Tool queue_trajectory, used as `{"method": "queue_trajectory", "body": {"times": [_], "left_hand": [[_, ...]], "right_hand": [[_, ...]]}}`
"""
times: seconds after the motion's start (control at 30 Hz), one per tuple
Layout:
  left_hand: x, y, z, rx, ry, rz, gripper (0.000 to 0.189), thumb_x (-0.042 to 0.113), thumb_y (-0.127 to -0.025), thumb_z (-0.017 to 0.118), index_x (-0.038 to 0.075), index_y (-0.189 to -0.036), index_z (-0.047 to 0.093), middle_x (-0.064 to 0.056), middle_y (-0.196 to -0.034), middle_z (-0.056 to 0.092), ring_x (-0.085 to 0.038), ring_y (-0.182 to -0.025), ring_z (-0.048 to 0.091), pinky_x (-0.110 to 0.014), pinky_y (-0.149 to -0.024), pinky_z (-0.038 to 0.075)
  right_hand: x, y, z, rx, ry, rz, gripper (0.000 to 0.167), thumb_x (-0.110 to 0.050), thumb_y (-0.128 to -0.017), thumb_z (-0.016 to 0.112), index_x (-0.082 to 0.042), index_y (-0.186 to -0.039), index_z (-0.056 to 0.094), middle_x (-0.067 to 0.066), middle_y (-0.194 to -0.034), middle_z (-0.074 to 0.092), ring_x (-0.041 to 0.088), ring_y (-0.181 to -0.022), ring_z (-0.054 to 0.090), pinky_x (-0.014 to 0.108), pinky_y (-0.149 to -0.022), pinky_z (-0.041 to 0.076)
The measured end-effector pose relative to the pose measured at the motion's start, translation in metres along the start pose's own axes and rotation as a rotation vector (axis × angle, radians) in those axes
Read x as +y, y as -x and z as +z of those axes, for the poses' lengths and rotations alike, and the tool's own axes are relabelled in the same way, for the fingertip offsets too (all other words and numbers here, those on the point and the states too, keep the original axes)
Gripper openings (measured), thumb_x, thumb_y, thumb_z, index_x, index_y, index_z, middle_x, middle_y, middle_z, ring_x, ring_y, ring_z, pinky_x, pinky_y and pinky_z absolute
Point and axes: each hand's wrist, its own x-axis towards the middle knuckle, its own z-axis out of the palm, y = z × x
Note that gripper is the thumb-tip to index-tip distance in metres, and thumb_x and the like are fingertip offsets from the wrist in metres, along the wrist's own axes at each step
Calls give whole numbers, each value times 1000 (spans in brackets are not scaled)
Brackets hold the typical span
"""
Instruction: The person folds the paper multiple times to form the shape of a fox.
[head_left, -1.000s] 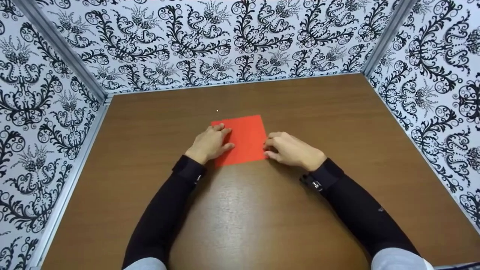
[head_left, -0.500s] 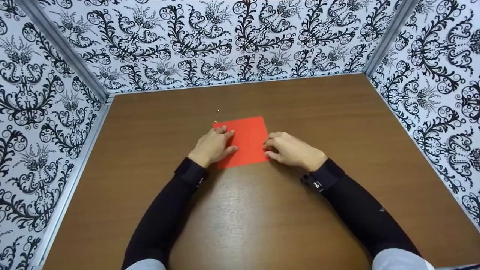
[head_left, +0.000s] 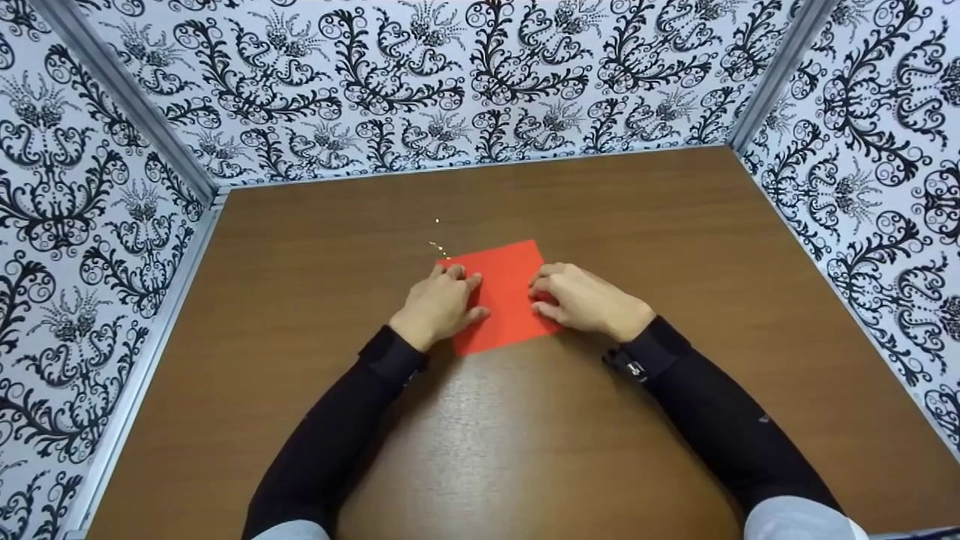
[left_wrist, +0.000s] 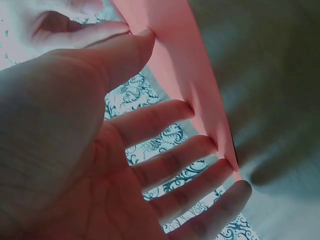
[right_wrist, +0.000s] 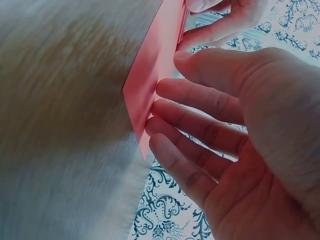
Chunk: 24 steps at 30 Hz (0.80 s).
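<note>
A red square of paper (head_left: 504, 296) lies flat on the brown table, slightly turned. On its left part rest the spread fingertips of my left hand (head_left: 437, 306); the left wrist view shows thumb and fingers touching the paper (left_wrist: 182, 60) without curling round it. My right hand (head_left: 589, 300) sits at the right edge, its gently bent fingertips on the sheet. In the right wrist view, those fingers touch the paper (right_wrist: 150, 70) side by side. The hands cover parts of both side edges.
A few tiny gold specks (head_left: 440, 248) lie by the paper's far left corner, with one bright dot (head_left: 437, 220) farther back. Patterned black-and-white walls (head_left: 480, 82) with grey metal posts bound the wooden table (head_left: 300, 247) at the back and sides.
The red paper has slid right and closer to me, turning slightly, with my left hand moving along on it. Gold specks have come into view behind it. My right hand has hardly moved.
</note>
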Motion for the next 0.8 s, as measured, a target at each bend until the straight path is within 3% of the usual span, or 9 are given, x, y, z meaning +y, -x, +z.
{"method": "queue_trajectory", "body": {"times": [0.43, 0.8], "left_hand": [[8, 4, 0, -1, -10, -8, 69, 53, -112, 76, 11, -166, 64, -24, -154, 66, -50, -147, 59, -69, -101, 69], [11, 7, -3, -48, -47, -25, 72, 56, -115, 71, 15, -172, 58, -25, -164, 61, -50, -157, 55, -68, -106, 67]], "right_hand": [[1, 0, -2, -16, 6, 28, 16, -12, -109, 82, 1, -118, 85, 19, -125, 82, 39, -118, 79, 55, -108, 66], [1, 1, -4, -27, -53, 53, 23, -13, -107, 85, 3, -124, 85, 20, -127, 81, 37, -119, 80, 53, -107, 67]]}}
